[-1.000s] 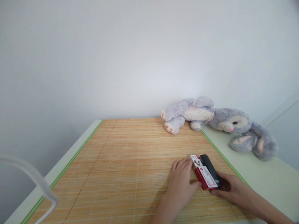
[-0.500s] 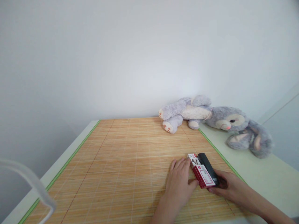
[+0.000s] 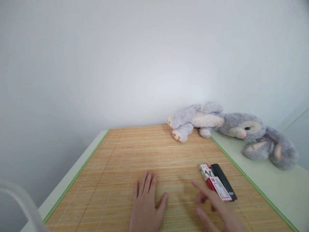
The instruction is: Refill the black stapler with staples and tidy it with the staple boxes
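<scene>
My left hand lies palm down on the bamboo mat, fingers stretched out and nothing in it. To its right my right hand hangs over the mat, slightly blurred, with the index finger extended and the other visible fingers loosely bent and apart. It holds nothing. Just beyond it sit a small white box with a picture on it and red-and-white boxes. A long black case-like object lies along their right side. My right hand partly covers the view near the lower edge of the boxes.
A grey plush rabbit lies on its side along the back, reaching from the mat onto the pale table. The white wall rises behind. A blurred white curved bar shows at the lower left.
Both hands have come off the boxes and the black object. My left hand has moved left and flattened on the mat; my right hand has moved left and nearer. The view has shifted slightly.
</scene>
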`<move>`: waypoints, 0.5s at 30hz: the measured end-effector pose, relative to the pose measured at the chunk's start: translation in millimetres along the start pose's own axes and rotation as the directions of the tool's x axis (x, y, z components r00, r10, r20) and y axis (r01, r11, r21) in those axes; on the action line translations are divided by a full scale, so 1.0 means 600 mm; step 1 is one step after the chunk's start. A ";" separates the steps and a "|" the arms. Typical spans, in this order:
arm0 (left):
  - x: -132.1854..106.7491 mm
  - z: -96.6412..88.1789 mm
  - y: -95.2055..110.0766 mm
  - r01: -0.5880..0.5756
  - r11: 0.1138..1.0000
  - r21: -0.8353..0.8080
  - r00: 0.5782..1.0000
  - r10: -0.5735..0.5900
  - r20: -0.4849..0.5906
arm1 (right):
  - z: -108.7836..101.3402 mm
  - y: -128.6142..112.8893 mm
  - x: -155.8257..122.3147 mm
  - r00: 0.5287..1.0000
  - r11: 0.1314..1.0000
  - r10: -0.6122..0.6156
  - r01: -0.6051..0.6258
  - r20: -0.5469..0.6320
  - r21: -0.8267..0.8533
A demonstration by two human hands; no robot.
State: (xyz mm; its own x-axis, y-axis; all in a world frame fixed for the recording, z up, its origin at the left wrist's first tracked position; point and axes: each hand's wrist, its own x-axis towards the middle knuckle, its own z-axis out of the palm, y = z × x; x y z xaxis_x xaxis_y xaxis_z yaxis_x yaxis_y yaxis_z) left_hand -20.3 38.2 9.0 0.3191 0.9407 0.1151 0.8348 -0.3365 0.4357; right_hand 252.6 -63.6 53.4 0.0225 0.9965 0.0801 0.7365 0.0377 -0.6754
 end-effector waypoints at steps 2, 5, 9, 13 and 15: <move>-0.009 -0.001 -0.009 0.033 0.996 0.088 0.999 -0.029 -0.044 | 0.069 -0.041 0.040 0.991 0.986 -0.130 0.130 0.004 -0.106; -0.019 -0.003 -0.007 0.054 0.986 0.155 0.995 -0.040 -0.092 | 0.136 -0.059 0.087 0.992 0.959 -0.117 0.101 -0.046 -0.267; -0.022 -0.009 0.003 0.052 0.984 0.171 0.994 -0.035 -0.104 | 0.161 -0.043 0.102 0.991 0.900 -0.058 -0.002 -0.124 -0.436; -0.022 -0.015 0.012 0.081 0.980 0.180 0.992 -0.060 -0.115 | 0.164 -0.041 0.096 0.993 0.865 -0.053 -0.006 -0.103 -0.502; -0.022 -0.018 0.016 0.079 0.978 0.192 0.992 -0.059 -0.107 | 0.164 -0.044 0.096 0.994 0.859 -0.049 -0.009 -0.100 -0.512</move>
